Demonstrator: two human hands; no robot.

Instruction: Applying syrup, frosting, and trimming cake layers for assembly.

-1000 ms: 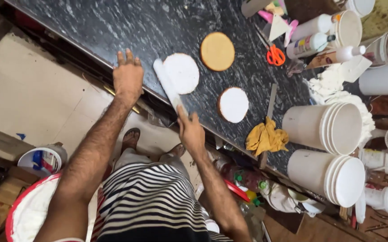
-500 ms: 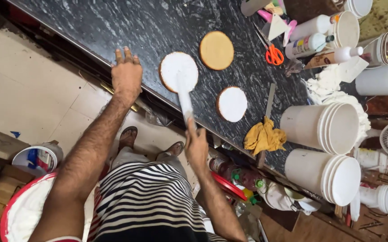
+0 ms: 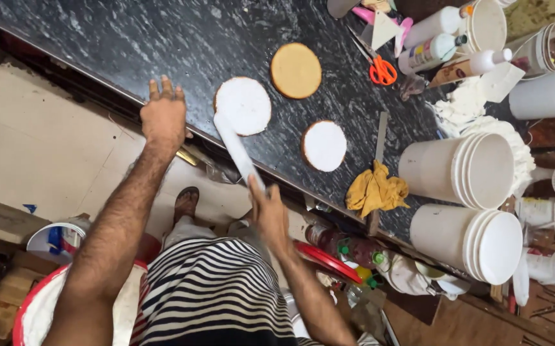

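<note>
My left hand (image 3: 164,116) rests palm down, fingers spread, on the front edge of the dark speckled counter (image 3: 130,45). My right hand (image 3: 268,214) grips the handle of a long cream-coated spatula (image 3: 237,148). Its tip touches the near edge of a round cake covered in white cream (image 3: 244,104). A smaller white-creamed round (image 3: 324,145) lies to the right. A bare brown cake round (image 3: 296,70) sits farther back.
Two stacks of white buckets (image 3: 463,170) (image 3: 469,240) stand at the right, with a yellow cloth (image 3: 375,189), a flat scraper (image 3: 380,136), orange scissors (image 3: 382,69) and squeeze bottles (image 3: 428,54) near them. Below the counter are bottles (image 3: 344,247) and a red-rimmed tub (image 3: 31,307).
My right hand has drawn back toward my body, and the spatula has swept across the creamed cake to its near edge. My left hand has stayed on the counter edge.
</note>
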